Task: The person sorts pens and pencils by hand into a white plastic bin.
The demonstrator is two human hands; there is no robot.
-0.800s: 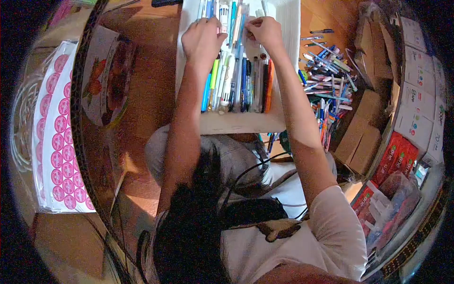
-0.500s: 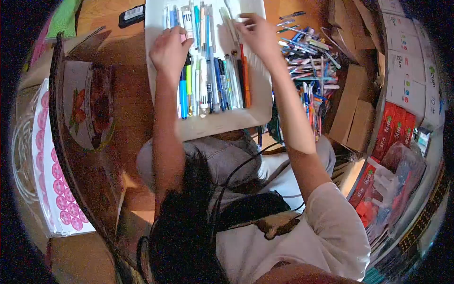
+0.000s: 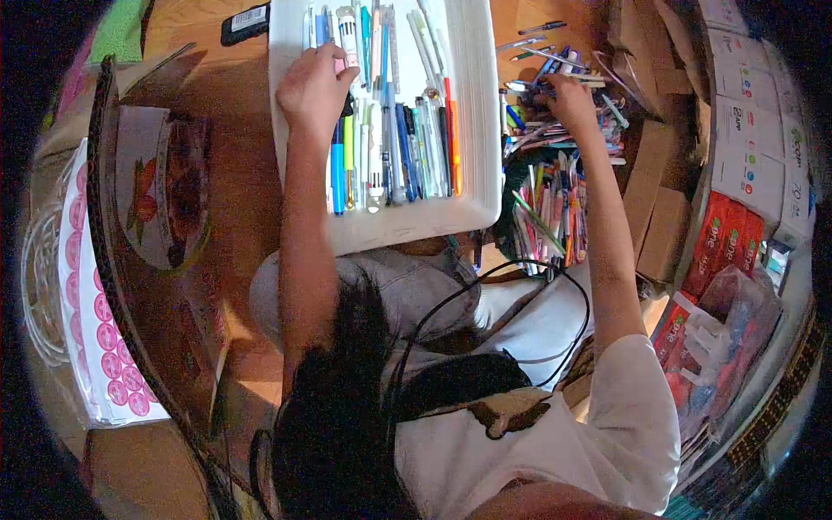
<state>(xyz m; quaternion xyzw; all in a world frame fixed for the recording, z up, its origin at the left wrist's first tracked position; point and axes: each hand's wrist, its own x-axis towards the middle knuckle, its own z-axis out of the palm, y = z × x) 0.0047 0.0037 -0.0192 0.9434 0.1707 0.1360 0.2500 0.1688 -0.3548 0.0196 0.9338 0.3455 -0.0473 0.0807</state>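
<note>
A white tray holds several pens laid side by side in two rows. My left hand is over its left part, fingers curled and pinched at the lower end of a thick white multi-colour pen. Below that hand lie a blue marker and a yellow-green one. An orange pen lies at the right end of the lower row. Outside the tray, my right hand reaches down into a loose pile of pens, thumb and fingers apart; the fingertips are partly lost among the pens.
Nearer my legs, a dark container holds many upright or leaning pens. Cardboard and stacked paper boxes line the right side. A black labelled object lies left of the tray. A black cable loops over my lap.
My right hand has moved right, from the tray's upper right to the loose pile outside it. Two pale pens lie where it was. My left hand has stayed nearly in place.
</note>
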